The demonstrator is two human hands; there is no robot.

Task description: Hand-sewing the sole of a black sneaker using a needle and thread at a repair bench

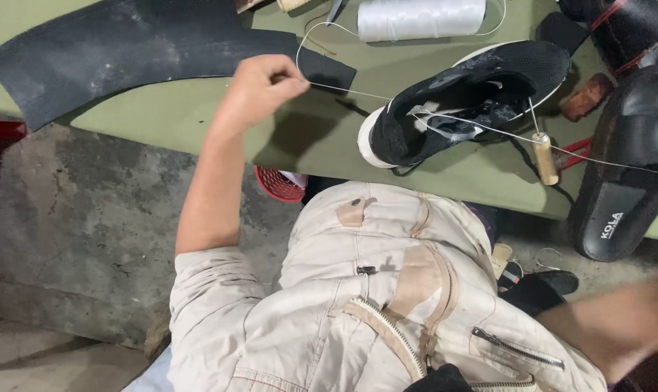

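A black sneaker with a white sole (467, 94) lies on its side on the green table (184, 109). A taut white thread (351, 90) runs from my left hand (260, 87) to the sneaker and on past it to the right edge of the view. My left hand is closed, pinching this thread above the table edge. An awl with a wooden handle (544, 157) leans against the sneaker's heel side. Only my right forearm (619, 327) shows, blurred, at the lower right; its hand is out of view.
A white thread spool (420, 18) lies at the back. A black rubber sheet (126, 51) covers the left of the table. Black slide sandals (626, 181) sit at the right, beside a brown wooden block (586, 96) and red-handled pliers (576, 149). A red basket (278, 185) stands below the table.
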